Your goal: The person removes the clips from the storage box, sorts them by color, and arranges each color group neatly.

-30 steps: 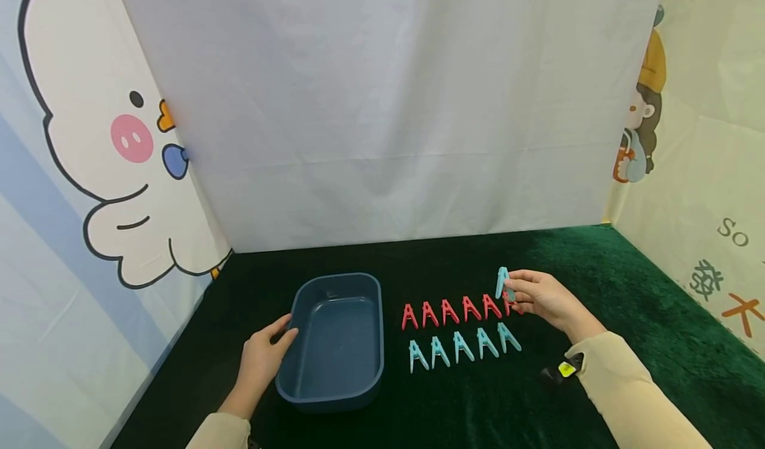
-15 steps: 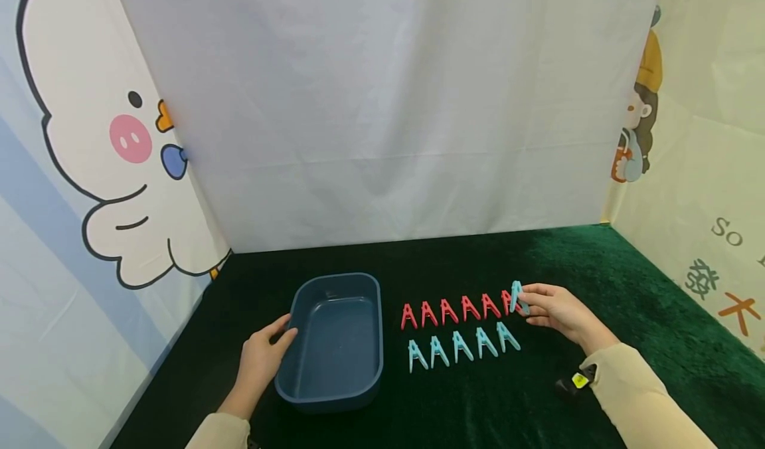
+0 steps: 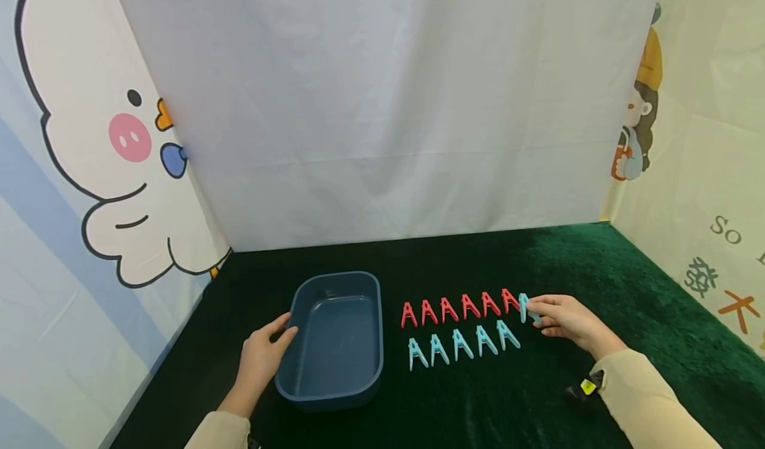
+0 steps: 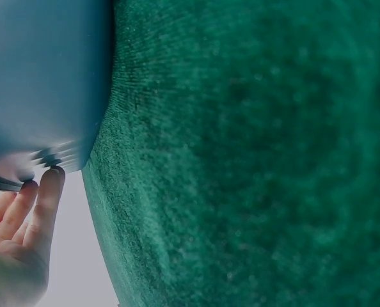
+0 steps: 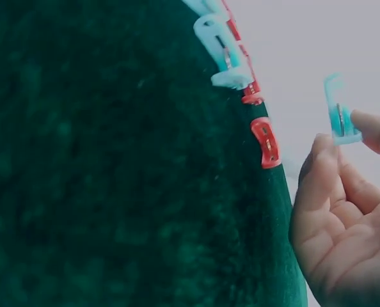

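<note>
My left hand (image 3: 258,362) grips the left rim of a blue plastic tub (image 3: 337,343), thumb at the rim; the left wrist view has its fingertips (image 4: 48,185) against the outer wall. Between thumb and fingers, my right hand (image 3: 570,323) pinches a light blue clothespin (image 3: 523,308) at the right end of a row of red clothespins (image 3: 467,307). The right wrist view shows that held clothespin (image 5: 339,115) above the cloth. Nearer me runs a row of several light blue clothespins (image 3: 457,346).
Dark green velvety cloth (image 3: 478,402) covers the table under the tub and clothespins. A white curtain (image 3: 388,137) hangs behind. Printed sheets with cartoon figures (image 3: 78,103) flank the left and right sides.
My right hand has moved right and lower with the pinched blue clothespin, from over the last red clothespin to just beside it. The left hand and tub stay where they were.
</note>
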Demonstrator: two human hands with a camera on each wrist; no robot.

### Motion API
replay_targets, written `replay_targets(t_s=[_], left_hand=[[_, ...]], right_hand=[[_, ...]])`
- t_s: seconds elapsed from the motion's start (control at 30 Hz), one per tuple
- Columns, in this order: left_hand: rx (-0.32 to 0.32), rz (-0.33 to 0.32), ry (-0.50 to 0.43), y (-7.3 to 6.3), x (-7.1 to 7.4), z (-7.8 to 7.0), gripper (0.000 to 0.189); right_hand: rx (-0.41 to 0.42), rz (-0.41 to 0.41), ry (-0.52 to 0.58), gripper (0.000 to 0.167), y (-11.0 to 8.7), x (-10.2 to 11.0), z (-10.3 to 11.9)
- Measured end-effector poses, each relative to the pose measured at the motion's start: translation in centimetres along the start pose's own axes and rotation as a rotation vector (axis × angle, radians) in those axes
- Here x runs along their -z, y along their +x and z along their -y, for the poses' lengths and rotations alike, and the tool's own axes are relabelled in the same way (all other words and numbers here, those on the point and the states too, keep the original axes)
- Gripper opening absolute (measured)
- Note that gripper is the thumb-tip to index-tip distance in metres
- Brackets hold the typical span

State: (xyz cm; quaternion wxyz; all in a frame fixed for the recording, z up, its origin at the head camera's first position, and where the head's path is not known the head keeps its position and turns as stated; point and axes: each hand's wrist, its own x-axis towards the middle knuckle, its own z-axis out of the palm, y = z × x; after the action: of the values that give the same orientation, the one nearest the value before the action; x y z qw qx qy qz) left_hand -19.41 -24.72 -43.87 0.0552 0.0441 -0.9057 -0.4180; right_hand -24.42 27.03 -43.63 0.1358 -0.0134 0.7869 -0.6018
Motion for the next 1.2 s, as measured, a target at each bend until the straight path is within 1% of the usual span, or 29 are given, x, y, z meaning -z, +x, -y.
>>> replay_targets(t_s=[0.17,0.3,0.5,0.7,0.83,1.07,1.2], left_hand=[[0.0,-0.003,0.003,0.0,0.0,-0.1,0.051],[-0.001,-0.002,0.003,0.0,0.0,-0.1,0.05],[0.0,-0.001,-0.001,0.0,0.0,0.0,0.05],[-0.015,-0.01,-0.003,0.1,0.0,0.1,0.049],[-0.011,-0.013,0.004,0.1,-0.1,0.1,0.051],[0.0,-0.007,0.003,0.1,-0.1,0.0,0.052],[-0.005,-0.009,0.0,0.1,-0.1,0.1,0.052]], right_hand=[[-0.021,0.009,-0.029,0.048,0.0,0.0,-0.5],[-0.017,0.018,-0.052,0.048,0.0,-0.1,-0.8],[-0.009,0.049,-0.091,0.042,-0.1,-0.2,-1.2],[-0.004,0.041,-0.16,0.036,-0.1,-0.4,-1.3],[-0.009,0.033,-0.211,0.031,0.0,-0.6,-1.4],[-0.04,0.014,-0.26,0.025,0.0,-1.0,-1.1],[-0.048,0.011,-0.278,0.024,-0.1,-1.2,-0.9]])
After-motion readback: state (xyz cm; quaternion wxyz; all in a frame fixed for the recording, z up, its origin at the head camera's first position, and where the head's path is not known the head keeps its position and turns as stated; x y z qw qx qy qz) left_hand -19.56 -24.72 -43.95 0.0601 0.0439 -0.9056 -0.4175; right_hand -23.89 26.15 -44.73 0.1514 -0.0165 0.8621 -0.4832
